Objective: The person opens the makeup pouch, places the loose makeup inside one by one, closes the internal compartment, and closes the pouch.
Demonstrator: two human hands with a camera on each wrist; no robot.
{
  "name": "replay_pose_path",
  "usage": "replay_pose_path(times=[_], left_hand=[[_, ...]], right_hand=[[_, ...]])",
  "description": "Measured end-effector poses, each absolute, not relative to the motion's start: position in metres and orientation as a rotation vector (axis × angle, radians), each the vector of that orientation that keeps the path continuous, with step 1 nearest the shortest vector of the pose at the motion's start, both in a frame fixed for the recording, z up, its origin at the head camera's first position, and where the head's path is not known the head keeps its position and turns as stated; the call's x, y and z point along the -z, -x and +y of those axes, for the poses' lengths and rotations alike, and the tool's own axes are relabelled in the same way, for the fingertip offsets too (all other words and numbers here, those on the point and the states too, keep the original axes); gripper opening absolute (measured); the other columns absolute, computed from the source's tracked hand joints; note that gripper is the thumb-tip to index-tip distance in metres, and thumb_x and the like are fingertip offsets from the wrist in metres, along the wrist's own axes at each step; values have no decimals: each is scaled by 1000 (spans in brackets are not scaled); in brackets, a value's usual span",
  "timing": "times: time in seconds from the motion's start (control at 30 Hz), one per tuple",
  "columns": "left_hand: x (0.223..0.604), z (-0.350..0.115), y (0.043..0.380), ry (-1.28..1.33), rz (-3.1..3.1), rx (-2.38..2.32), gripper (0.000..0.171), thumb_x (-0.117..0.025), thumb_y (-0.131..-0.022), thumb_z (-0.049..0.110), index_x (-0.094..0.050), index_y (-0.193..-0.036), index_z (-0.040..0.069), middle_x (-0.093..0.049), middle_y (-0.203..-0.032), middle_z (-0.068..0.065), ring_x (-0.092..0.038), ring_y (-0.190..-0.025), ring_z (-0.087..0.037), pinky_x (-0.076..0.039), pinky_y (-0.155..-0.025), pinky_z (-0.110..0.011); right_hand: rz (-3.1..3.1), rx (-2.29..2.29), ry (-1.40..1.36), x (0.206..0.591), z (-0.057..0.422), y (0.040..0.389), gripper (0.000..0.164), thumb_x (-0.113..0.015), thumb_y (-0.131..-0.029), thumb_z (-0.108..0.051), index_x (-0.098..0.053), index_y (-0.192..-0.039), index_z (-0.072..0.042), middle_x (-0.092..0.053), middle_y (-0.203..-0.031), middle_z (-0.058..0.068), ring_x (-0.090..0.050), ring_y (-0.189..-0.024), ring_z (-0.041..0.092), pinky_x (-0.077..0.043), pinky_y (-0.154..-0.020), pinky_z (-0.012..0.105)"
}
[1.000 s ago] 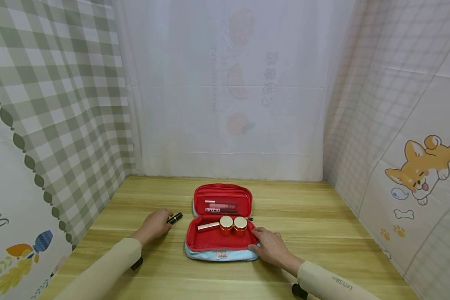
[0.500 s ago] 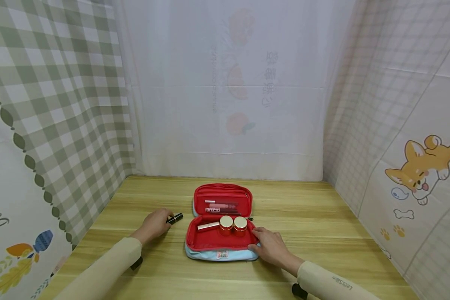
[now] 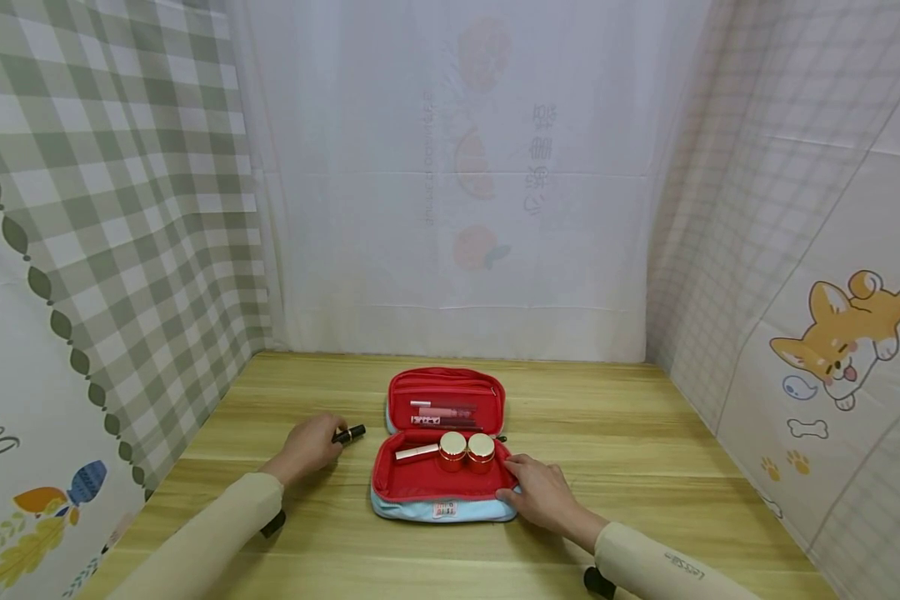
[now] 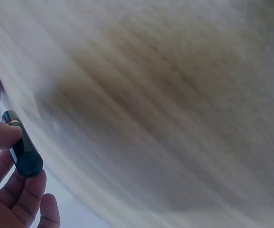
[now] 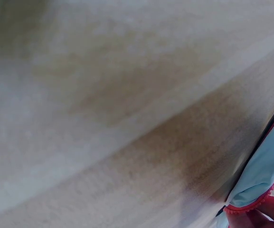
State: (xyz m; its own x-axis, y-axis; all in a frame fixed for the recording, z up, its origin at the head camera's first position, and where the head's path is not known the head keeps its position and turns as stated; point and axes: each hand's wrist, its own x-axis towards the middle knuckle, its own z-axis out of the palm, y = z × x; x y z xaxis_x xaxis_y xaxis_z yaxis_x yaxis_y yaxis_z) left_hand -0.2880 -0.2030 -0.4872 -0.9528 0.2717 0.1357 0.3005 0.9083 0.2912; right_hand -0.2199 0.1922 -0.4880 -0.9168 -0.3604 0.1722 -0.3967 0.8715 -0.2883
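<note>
Between thumb and fingers, my left hand (image 3: pixel 310 447) pinches a black lipstick tube (image 3: pixel 356 433) with a thin gold band, left of the pouch. The left wrist view shows the thumb on top of this tube (image 4: pixel 28 154). A light-blue cosmetic pouch (image 3: pixel 411 510) with red lining lies unzipped, its lid folded back. My right hand (image 3: pixel 543 493) grips the pouch's right edge, thumb outside and fingertips at the inner rim. Inside sit two red jars with pale gold lids, the left jar (image 3: pixel 452 451) and the right jar (image 3: pixel 482 452), beside a slim pinkish tube (image 3: pixel 416 452).
The lid's clear pocket (image 3: pixel 444 413) holds several slim cosmetics. A wood-grain table (image 3: pixel 592 417) carries the pouch. A green checked cloth (image 3: pixel 195 167) hangs at the left, a white sheet (image 3: pixel 382 250) at the back, and a dog-print cloth (image 3: pixel 757 250) at the right.
My left hand has shifted very slightly, with the lipstick tube still pinched in it. The right hand and pouch have stayed in place.
</note>
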Motion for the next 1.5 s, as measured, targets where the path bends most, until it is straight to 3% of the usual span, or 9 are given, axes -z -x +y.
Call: replay_pose_path(times=[0.5,1.23,1.5], left_hand=[[476,-197,290,463,-2926,562,24,-72,-81,6,-70,-105,6,-60,-88,-3,-54,-75,-16,-49,-68,-40],[469,-160,281,730,-2833,617,20,-72,-74,3,-72,-93,8,-61,-83,-1,-51,-71,-13,-45,-63,-33],[468,-145,274,886,-2768,568,22,-76,-74,4,-72,-96,6,-62,-85,-1,-55,-73,-15,-47,-63,-32]], right_hand=[[-2920,-494,-598,488,192,220,52,-81,-82,-26,-67,-121,5,-65,-118,13,-61,-113,30,-44,-81,52],[-2963,-512,-580,486,192,220,52,-80,-83,-27,-67,-120,6,-65,-120,14,-61,-114,30,-44,-82,52],[-2960,-508,-579,486,192,220,51,-80,-83,-27,-67,-120,6,-65,-120,14,-61,-113,31,-44,-82,53]])
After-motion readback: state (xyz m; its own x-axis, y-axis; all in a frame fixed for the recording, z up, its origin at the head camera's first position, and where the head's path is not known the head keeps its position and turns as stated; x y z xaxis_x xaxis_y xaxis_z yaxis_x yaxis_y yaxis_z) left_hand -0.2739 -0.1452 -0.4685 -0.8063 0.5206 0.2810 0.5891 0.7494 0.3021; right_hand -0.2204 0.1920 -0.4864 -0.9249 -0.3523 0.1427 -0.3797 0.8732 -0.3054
